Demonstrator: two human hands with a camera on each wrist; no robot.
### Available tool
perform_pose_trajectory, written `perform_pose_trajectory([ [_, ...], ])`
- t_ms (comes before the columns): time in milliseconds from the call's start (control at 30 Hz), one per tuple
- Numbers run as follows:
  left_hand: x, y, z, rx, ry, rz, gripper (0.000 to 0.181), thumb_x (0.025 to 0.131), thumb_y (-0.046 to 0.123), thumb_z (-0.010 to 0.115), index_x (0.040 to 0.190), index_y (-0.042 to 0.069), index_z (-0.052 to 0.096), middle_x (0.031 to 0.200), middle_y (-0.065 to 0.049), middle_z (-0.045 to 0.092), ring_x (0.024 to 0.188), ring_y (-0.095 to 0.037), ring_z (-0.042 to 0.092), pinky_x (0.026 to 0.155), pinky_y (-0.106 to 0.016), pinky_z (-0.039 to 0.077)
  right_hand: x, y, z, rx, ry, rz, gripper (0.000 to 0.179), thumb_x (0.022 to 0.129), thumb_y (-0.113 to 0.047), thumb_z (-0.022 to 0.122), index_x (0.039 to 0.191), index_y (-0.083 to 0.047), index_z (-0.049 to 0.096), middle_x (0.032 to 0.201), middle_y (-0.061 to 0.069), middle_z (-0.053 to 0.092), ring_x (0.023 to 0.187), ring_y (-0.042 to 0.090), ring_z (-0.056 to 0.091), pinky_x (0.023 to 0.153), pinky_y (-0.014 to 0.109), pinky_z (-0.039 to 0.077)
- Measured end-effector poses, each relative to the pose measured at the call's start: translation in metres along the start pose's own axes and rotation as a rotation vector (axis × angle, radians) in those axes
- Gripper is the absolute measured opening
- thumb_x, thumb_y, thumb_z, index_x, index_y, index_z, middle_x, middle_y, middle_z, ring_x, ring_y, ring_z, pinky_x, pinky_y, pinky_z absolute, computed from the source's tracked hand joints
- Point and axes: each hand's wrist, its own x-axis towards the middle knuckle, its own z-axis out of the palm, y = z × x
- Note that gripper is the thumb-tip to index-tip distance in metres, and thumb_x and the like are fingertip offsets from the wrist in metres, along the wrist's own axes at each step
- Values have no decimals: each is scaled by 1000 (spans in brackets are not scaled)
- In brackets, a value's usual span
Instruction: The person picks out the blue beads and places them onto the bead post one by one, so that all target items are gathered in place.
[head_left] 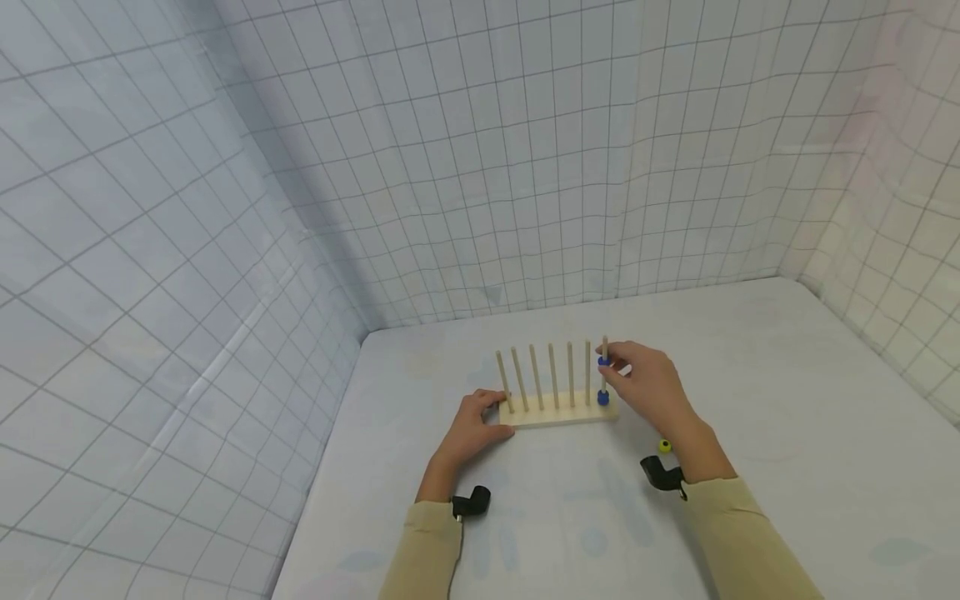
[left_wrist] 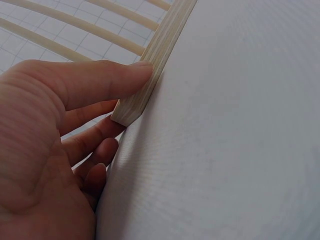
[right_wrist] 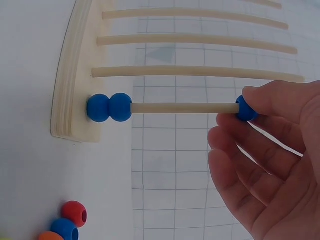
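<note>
A wooden base [head_left: 558,419] with a row of several upright pegs stands on the table. My left hand [head_left: 468,429] grips its left end, thumb on the front edge [left_wrist: 145,82] and fingers behind. At the other end, my right hand [head_left: 654,385] pinches a blue bead [right_wrist: 245,108] between thumb and finger. That bead is around the upper part of the rightmost peg [right_wrist: 185,108]. Two blue beads [right_wrist: 120,107] sit at the bottom of the same peg, touching each other. The other pegs in the head view carry no beads.
A yellow-green bead [head_left: 665,446] lies on the table beneath my right wrist. In the right wrist view, a red bead [right_wrist: 74,213], a blue one [right_wrist: 64,229] and an orange one [right_wrist: 51,236] lie close together. Grid-patterned cloth [head_left: 525,167] hangs behind the table.
</note>
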Motion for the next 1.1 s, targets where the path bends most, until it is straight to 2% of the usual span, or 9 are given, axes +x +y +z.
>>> perform_pose_trajectory([
  [500, 3, -6, -1, 1, -2, 34, 59, 81, 25, 84, 134, 9, 65, 132, -11, 58, 125, -33, 44, 103, -54, 38, -3, 12, 12, -34, -45, 21, 27, 94, -17, 72, 119, -6, 71, 100, 6, 72, 89, 25, 66, 73, 45, 54],
  [1100, 3, -4, 0, 2, -8, -4, 60, 81, 26, 83, 136, 10, 64, 133, -9, 57, 126, -31, 44, 104, -52, 38, -11, 23, 23, -26, -105, 22, 26, 90, -13, 74, 115, -6, 72, 99, 4, 72, 88, 24, 67, 72, 45, 53],
])
